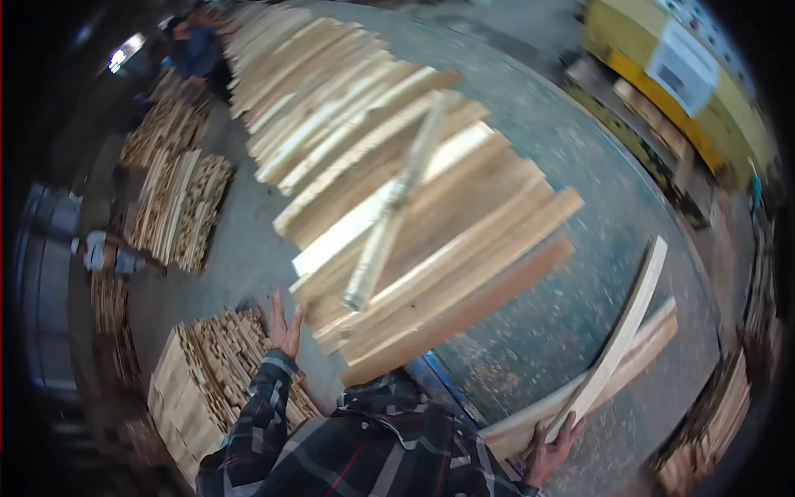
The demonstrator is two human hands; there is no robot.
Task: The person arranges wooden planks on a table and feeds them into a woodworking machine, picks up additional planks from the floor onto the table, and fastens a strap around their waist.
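Observation:
My right hand (553, 449) grips the near end of a pale wooden strip (617, 348), which slants up and away over the green table. Under and beside that strip lies another wooden board (650, 331), its near end close to the same hand. My left hand (286, 331) is raised with its fingers spread, holding nothing, just off the left ends of the boards. A long row of wooden boards (464, 240) lies side by side on the table in front of me. Across them rests a narrow strip (397, 199), lying diagonally and somewhat blurred.
Stacked wood (207, 373) stands at my left, with more stacks (178, 207) beyond on the floor. Another person (199, 50) is at the far end of the table, and one (116, 253) at far left. A yellow machine (696, 91) stands far right.

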